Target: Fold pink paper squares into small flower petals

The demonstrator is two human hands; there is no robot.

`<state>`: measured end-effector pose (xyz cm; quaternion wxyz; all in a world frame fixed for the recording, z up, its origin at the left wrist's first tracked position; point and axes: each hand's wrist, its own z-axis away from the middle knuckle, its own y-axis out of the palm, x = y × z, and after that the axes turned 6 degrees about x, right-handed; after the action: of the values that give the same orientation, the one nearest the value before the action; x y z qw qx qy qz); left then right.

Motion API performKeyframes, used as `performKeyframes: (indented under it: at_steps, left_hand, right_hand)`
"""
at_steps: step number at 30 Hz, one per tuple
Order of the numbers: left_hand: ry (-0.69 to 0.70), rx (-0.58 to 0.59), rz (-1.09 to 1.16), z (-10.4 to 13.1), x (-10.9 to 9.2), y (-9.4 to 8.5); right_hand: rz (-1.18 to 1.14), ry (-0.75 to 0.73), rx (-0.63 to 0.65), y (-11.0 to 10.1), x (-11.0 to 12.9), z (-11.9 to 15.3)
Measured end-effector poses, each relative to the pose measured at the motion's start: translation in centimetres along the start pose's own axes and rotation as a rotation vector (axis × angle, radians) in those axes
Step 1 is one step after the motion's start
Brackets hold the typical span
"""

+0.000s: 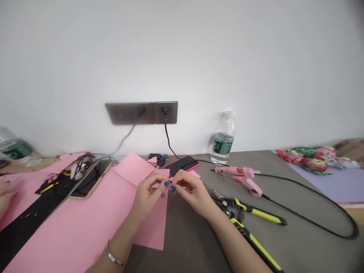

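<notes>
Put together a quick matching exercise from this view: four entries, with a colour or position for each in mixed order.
1. Glue gun
2. Pliers
3. Bracelet
4. Left hand and right hand

A. Fingertips close together
B. Black and yellow handles
C. Silver-coloured
D. Pink, trailing a black cable

Pairs: 1-D, 2-B, 3-C, 4-A

and here's the plain white wall (182, 49), filling most of my view, light spread softly over it, a touch greyer toward the edges! low down, a row of dark socket plates (122, 113), two black plugs (165, 109) in. right up against the wall runs a matte grey tabletop (190, 235), with pale wood (357, 215) peeking out at far right!
</notes>
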<state>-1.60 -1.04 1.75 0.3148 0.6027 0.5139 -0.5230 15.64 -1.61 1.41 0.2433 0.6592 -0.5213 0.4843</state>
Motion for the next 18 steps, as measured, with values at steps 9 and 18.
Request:
performKeyframes:
  at_steps: [9, 18]
  left_hand:
    - [0.159, -0.069, -0.342, 0.3, 0.9, -0.1]
    - [0.228, -0.075, -0.445, 0.5, 1.0, -0.3]
  right_hand:
    - [0.019, 0.002, -0.133, 0.7, -1.2, -0.2]
    - [0.246, -0.091, -0.13, 0.6, -1.0, -0.2]
